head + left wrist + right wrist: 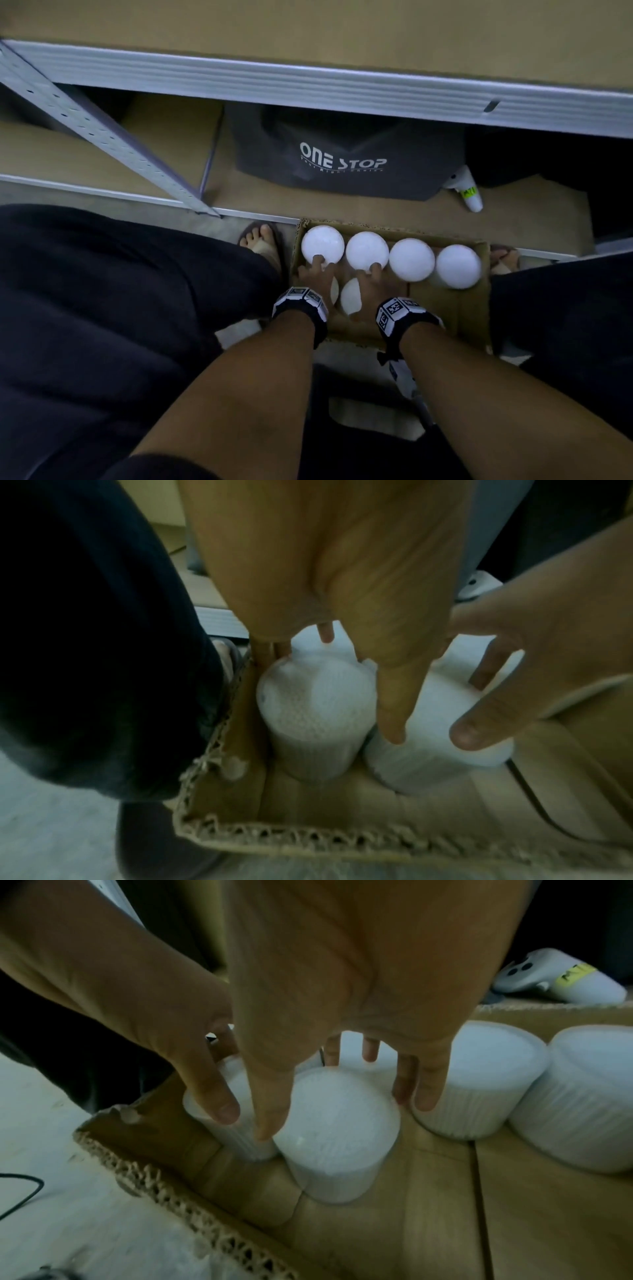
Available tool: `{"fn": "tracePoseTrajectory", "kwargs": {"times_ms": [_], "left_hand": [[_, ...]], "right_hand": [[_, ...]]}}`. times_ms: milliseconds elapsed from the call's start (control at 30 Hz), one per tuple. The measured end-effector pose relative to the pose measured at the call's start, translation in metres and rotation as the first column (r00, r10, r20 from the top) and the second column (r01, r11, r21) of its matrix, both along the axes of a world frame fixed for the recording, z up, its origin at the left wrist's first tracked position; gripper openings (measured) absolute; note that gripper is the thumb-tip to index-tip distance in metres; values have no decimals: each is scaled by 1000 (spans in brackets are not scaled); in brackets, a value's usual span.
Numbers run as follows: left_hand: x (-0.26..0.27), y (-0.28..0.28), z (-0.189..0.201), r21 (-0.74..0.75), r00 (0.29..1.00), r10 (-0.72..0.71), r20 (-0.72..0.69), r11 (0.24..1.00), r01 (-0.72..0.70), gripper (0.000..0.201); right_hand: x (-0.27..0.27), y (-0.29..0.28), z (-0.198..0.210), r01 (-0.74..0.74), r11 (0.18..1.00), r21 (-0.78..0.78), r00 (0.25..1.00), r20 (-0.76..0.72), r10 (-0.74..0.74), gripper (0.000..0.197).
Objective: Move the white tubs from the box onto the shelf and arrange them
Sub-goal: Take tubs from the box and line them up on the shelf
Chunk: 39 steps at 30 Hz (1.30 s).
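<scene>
An open cardboard box [476,308] sits on the floor between my feet. Several white tubs stand in its far row, such as one at the left [323,245] and one at the right [458,266]. Two more stand in the near row under my hands. My left hand [317,274] reaches down and grips the left near tub [315,704], thumb [394,718] on one side and fingers behind it. My right hand [370,279] grips the tub beside it [339,1123] the same way. Both tubs stand on the box floor.
The metal shelf rail [308,82] and its upper board [308,20] run across the top. On the lower shelf lie a grey "ONE STOP" bag [342,154], a white handheld device [467,192] and a carton [164,137]. My sandalled feet [262,246] flank the box.
</scene>
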<state>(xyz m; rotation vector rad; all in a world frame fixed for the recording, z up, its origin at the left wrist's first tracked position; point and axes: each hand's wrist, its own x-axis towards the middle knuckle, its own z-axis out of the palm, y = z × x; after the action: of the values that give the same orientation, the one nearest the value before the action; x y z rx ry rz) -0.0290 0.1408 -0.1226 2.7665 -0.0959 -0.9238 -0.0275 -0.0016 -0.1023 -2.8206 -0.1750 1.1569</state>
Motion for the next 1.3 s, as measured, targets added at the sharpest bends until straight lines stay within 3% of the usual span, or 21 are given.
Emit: {"fn": "tracePoseTrajectory", "kwargs": {"times_ms": [67, 200, 400, 533, 600, 733, 900, 1000, 1067, 1200, 1300], "left_hand": [[-3, -1, -8, -21, 997, 59, 55, 998, -58, 48], [2, -5, -25, -21, 993, 43, 113, 999, -41, 38], [-1, -4, -8, 103, 990, -18, 140, 995, 4, 46], [0, -2, 8, 104, 997, -58, -41, 993, 62, 73], [3, -1, 19, 74, 995, -64, -74, 995, 69, 71], [11, -7, 41, 73, 988, -83, -132, 993, 93, 74], [24, -14, 82, 74, 986, -75, -152, 994, 87, 85], [37, -22, 118, 70, 991, -117, -58, 990, 121, 75], [45, -27, 144, 17, 996, -91, -8, 996, 91, 76], [56, -34, 196, -57, 991, -94, 100, 993, 100, 81], [59, -36, 237, -91, 979, -106, 174, 988, 123, 85]], "right_hand": [[-6, 5, -10, 30, 999, 41, 999, 35, -32, 83], [-6, 10, -22, 118, 991, 58, 990, 67, -122, 50], [-6, 11, -30, 250, 956, 151, 960, 92, -265, 57], [-5, 7, -20, 183, 972, 150, 981, 39, -190, 79], [-5, 1, -6, 181, 974, 135, 983, -23, -180, 83], [2, -16, 22, 121, 987, 103, 991, -70, -114, 71], [20, -16, 63, 64, 996, 65, 995, -75, -59, 87], [30, -25, 98, 6, 999, 36, 999, -39, -4, 87], [36, -33, 120, -6, 998, 63, 1000, 24, 5, 74], [42, -47, 172, 32, 998, 55, 992, 120, -39, 96], [46, -55, 210, 20, 999, 49, 980, 198, -29, 92]]}}
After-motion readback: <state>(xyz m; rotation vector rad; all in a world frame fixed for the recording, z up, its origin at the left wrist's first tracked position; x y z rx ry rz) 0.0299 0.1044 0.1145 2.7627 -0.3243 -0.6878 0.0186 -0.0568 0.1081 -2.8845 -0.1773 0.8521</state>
